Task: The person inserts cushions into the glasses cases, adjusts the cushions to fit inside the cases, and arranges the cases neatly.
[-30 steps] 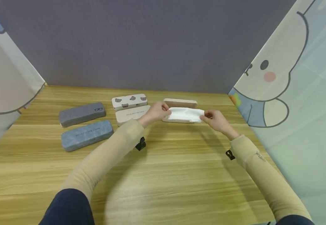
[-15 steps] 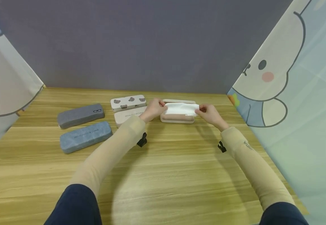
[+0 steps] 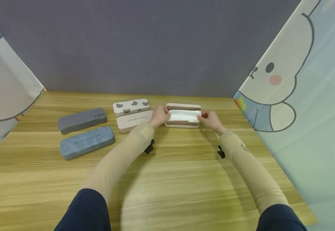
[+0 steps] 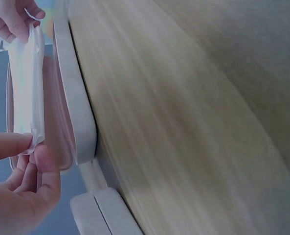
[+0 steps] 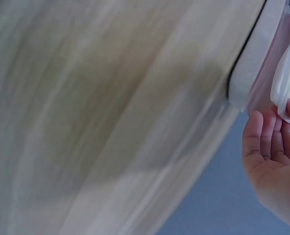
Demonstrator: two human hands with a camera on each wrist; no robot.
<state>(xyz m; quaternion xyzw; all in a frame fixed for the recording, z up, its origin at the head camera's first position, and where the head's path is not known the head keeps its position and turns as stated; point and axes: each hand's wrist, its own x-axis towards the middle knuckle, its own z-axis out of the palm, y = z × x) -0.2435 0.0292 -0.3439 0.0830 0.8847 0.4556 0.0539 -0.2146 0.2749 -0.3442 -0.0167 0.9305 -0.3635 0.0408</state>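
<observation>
A folded white cloth (image 3: 184,116) stretches between both hands over an open cream glasses case (image 3: 182,126) with a pinkish-brown lining. My left hand (image 3: 159,116) pinches the cloth's left end between thumb and fingers, while my right hand (image 3: 211,120) pinches its right end. In the left wrist view, the cloth (image 4: 26,88) lies lengthwise along the case (image 4: 78,93), held just above its opening. The right wrist view has the cloth's end (image 5: 284,81) between thumb and fingers, beside the case's corner (image 5: 247,73). Whether anything is wrapped inside the cloth cannot be seen.
Left of the hands lie several closed glasses cases: a white bear-print one (image 3: 131,106), a cream one (image 3: 133,121) close by my left wrist, a grey one (image 3: 82,120) and a blue one (image 3: 87,142). A grey wall (image 3: 138,48) stands behind the wooden table (image 3: 179,179).
Both hands have carried the cloth a little left over the open case. It now hangs over the middle of the case, with lining showing on both long sides.
</observation>
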